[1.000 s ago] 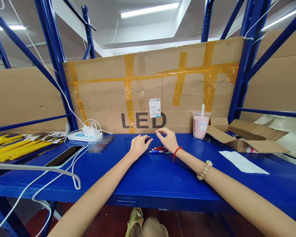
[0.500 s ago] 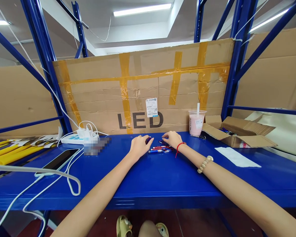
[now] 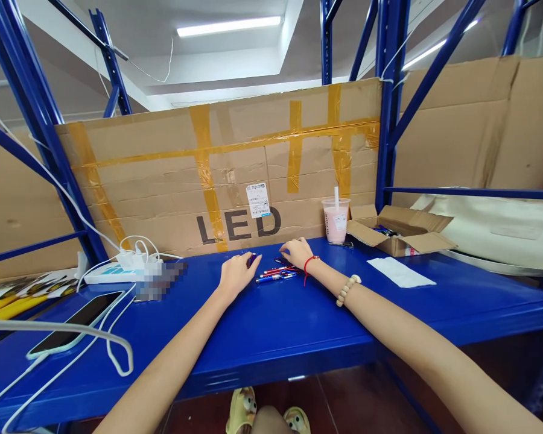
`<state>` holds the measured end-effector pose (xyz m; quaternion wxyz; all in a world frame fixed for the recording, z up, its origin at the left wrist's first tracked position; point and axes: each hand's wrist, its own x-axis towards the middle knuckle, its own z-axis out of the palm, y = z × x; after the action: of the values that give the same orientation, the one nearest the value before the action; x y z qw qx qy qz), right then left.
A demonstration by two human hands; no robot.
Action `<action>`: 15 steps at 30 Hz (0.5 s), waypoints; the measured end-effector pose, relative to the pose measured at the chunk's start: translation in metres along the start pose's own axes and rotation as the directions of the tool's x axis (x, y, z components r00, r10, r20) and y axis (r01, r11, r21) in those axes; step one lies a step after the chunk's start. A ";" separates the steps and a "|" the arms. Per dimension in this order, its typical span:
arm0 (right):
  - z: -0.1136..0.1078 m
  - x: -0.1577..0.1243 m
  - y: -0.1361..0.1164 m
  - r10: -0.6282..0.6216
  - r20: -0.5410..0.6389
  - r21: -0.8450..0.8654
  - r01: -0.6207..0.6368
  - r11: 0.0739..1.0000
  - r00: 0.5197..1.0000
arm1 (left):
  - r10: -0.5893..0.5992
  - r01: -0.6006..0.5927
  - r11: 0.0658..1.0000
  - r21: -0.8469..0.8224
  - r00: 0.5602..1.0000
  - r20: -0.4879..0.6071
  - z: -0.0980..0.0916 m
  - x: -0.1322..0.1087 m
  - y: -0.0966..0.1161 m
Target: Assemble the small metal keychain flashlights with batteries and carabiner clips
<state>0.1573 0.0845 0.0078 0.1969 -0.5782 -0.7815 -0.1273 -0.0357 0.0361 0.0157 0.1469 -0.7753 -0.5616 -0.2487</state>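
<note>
My left hand [image 3: 236,276] is closed around a small dark blue pen [image 3: 252,259], most of which the fingers hide. It hovers by the left end of a small group of pens. Blue pens [image 3: 271,277] and a red pen [image 3: 276,271] lie close together on the blue shelf top [image 3: 280,325]. Just behind them, my right hand [image 3: 297,252] reaches over the group with curved, parted fingers. A dark pen [image 3: 281,261] shows under its fingertips; whether they touch is unclear. A red string and a beaded bracelet circle the right wrist and forearm.
A pink drink cup [image 3: 335,222] with a straw stands behind, right of my hands. An open cardboard box [image 3: 400,232] holds blue items, and a white paper [image 3: 400,272] lies before it. Left are a phone [image 3: 76,322], white cables and a power strip [image 3: 113,272]. Cardboard [image 3: 163,193] walls the back.
The view has turned to the right, shifting everything leftward in the picture. Both hands stay in nearly the same place beside the pens.
</note>
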 end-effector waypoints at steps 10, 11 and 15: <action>0.005 0.002 0.019 -0.192 0.078 -0.116 0.201 0.973 0.978 | -0.056 0.053 0.998 0.036 0.995 0.077 0.002 0.002 -0.006; 0.006 0.002 0.021 -0.198 0.078 -0.123 0.207 0.971 0.977 | -0.058 0.055 0.998 0.038 0.995 0.084 0.002 0.002 -0.007; 0.009 0.004 0.024 -0.232 0.067 -0.137 0.240 0.961 0.970 | -0.061 0.058 0.998 0.033 0.994 0.095 0.002 0.002 -0.007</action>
<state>0.1783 0.0985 0.0012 0.1182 -0.4967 -0.8383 -0.1913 -0.0412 0.0416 0.0147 0.1241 -0.7671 -0.5945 -0.2068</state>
